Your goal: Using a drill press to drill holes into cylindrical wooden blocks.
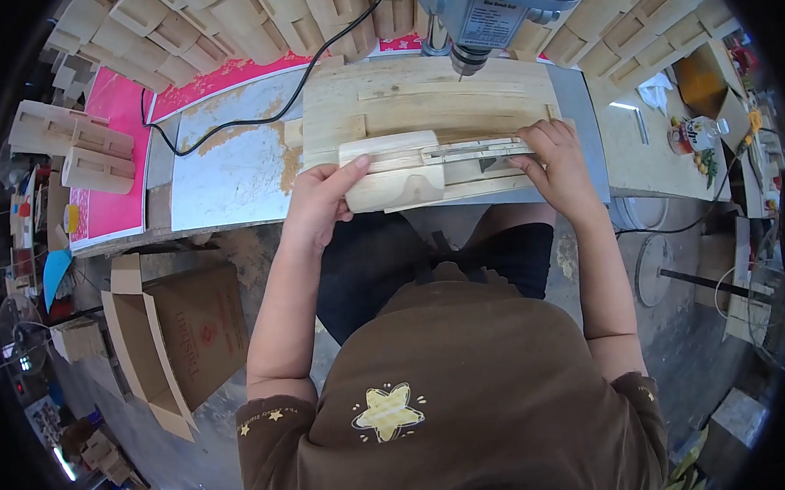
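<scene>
Gripping a carved wooden piece (407,170), left hand (320,200) curled round it, right hand (555,159) closed on its end

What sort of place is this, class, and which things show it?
Probably a small woodworking shop: a drill press stands over a sawdust-strewn bench, stacked wooden parts lie behind, and both hands hold a shaped wooden piece.

Both hands (320,200) (557,163) forward, fingers curled, gripping.

Bright even daylight, soft shadows, sharp centre (fisheye bend, black vignette at rim)
</scene>
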Action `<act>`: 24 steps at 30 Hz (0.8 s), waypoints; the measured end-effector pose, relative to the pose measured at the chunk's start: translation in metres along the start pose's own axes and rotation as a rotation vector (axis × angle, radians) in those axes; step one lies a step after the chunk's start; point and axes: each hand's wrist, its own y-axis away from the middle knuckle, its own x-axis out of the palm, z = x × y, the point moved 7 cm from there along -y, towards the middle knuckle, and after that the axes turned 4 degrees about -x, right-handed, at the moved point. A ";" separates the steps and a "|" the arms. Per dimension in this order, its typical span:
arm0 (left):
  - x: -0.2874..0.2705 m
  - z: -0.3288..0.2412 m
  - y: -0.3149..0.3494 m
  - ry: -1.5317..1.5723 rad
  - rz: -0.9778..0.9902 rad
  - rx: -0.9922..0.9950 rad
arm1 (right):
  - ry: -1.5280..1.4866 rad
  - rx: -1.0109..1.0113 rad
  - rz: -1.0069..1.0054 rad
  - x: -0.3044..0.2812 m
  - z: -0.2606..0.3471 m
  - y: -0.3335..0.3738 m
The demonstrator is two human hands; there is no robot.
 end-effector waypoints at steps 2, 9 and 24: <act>0.011 0.005 -0.008 -0.035 0.010 0.006 | -0.006 0.004 -0.001 0.000 0.002 -0.001; 0.059 0.004 -0.010 -0.035 0.244 0.116 | 0.043 0.027 -0.036 0.004 0.001 0.004; 0.079 -0.003 -0.019 -0.883 -0.320 1.030 | 0.024 0.162 -0.133 0.010 -0.041 -0.021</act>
